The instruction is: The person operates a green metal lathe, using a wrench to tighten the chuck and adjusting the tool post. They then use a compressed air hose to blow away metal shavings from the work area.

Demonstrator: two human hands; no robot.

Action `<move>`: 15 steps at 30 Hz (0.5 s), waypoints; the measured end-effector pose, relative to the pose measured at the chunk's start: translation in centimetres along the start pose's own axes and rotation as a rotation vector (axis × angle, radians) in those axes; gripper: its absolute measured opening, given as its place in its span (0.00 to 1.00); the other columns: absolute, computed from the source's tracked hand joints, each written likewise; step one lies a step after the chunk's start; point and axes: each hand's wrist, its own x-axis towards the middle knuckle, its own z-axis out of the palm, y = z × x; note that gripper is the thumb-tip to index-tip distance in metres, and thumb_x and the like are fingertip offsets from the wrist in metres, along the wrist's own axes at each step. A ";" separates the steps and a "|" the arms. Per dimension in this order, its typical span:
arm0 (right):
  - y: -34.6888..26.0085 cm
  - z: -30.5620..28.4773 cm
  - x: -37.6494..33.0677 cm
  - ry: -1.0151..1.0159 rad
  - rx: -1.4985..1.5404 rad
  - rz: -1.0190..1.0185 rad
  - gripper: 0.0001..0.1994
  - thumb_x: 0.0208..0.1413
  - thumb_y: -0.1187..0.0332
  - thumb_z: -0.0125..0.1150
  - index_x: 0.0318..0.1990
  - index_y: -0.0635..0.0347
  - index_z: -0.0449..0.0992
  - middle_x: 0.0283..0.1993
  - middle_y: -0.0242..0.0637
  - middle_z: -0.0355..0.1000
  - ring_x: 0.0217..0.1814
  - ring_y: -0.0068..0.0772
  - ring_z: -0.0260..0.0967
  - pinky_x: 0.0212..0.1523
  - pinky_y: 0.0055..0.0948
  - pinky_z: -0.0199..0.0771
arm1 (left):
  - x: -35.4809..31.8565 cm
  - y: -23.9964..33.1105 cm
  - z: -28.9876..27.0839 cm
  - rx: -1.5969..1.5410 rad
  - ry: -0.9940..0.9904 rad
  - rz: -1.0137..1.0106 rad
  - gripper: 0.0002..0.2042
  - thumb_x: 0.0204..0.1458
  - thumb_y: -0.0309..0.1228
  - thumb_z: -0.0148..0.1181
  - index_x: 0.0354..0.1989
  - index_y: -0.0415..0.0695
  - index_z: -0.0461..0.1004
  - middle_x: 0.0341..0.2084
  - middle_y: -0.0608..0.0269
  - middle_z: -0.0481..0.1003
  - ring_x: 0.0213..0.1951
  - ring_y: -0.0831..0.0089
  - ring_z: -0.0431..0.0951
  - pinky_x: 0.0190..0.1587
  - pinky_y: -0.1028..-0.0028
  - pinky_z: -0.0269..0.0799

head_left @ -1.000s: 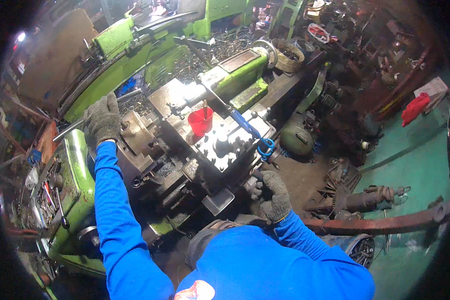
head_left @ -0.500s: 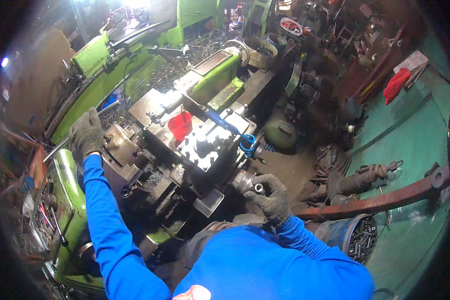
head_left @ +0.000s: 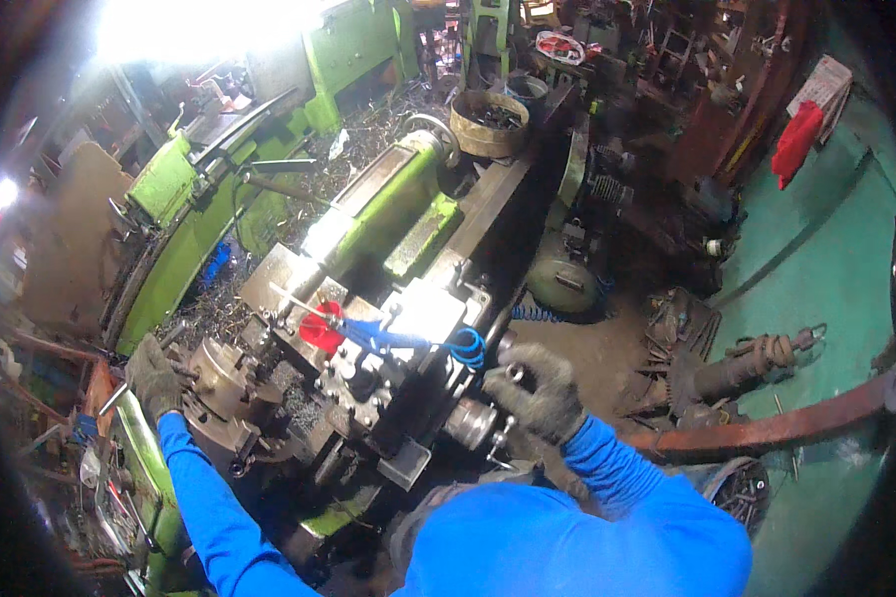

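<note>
One lathe [head_left: 493,204] takes up most of the view, dirty green and bare metal, running diagonally. Second green machine [head_left: 174,269] behind it, scrap metal strewn between. Teal panel [head_left: 806,264] on the right; rust-coloured beam [head_left: 767,418] in front of it.

Mid-size: green tailstock [head_left: 368,204], then carriage [head_left: 428,308], then chuck [head_left: 219,378] at the left end. Tub [head_left: 490,141] of dark scraps at the far end of the bed. Green tank [head_left: 562,282] on the floor, well apart from the hands.

Hands, both gloved. Left hand [head_left: 154,380]: fingers wrapped over a metal bar [head_left: 114,400] just beside the chuck; bar sticks out on both sides of the glove. Right hand [head_left: 538,393]: curled round a short metal knob [head_left: 515,373], round end visible between thumb and fingers; how tight, can't tell. Dial wheel [head_left: 471,423] just beside it.

Small stuff: blue-handled tool [head_left: 383,336] with thin nozzle lies across the carriage, coiled blue hose [head_left: 465,348] at its end; red cup [head_left: 321,326] right by the nozzle.

Progress: bright chips [head_left: 294,403] by the chuck suggest some cutting is already done. Can't pick out a finished piece; how much is left, can't tell. Both hands look occupied at the machine, so probably midway.
</note>
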 end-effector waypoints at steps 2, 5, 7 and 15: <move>0.9 -1.5 6.2 0.128 -0.089 -0.255 0.13 0.51 0.72 0.75 0.42 0.59 0.78 0.36 0.40 0.78 0.35 0.30 0.77 0.36 0.34 0.79 | -0.2 -0.7 -0.4 0.004 -0.055 -0.051 0.28 0.71 0.52 0.42 0.54 0.39 0.81 0.52 0.41 0.79 0.58 0.40 0.74 0.63 0.50 0.65; 3.2 -2.7 19.8 0.341 -0.189 -0.494 0.14 0.52 0.72 0.75 0.44 0.59 0.77 0.34 0.39 0.75 0.35 0.31 0.75 0.39 0.34 0.79 | -0.5 -3.0 -0.6 0.027 -0.016 -0.037 0.27 0.71 0.50 0.43 0.54 0.39 0.80 0.52 0.42 0.79 0.57 0.41 0.74 0.62 0.50 0.65; 6.6 -5.3 29.9 0.470 -0.385 -0.536 0.17 0.55 0.68 0.75 0.49 0.58 0.77 0.34 0.37 0.75 0.36 0.30 0.74 0.40 0.34 0.79 | -0.5 -3.3 0.9 0.015 0.034 0.034 0.25 0.71 0.49 0.44 0.53 0.39 0.80 0.53 0.42 0.79 0.57 0.41 0.73 0.62 0.49 0.65; 3.1 -6.6 26.7 0.696 -0.167 -0.453 0.16 0.59 0.70 0.73 0.51 0.62 0.76 0.35 0.31 0.72 0.35 0.26 0.68 0.41 0.31 0.74 | -0.7 -1.8 -0.8 -0.031 -0.104 -0.118 0.25 0.72 0.48 0.42 0.53 0.42 0.80 0.44 0.42 0.79 0.52 0.40 0.74 0.57 0.46 0.65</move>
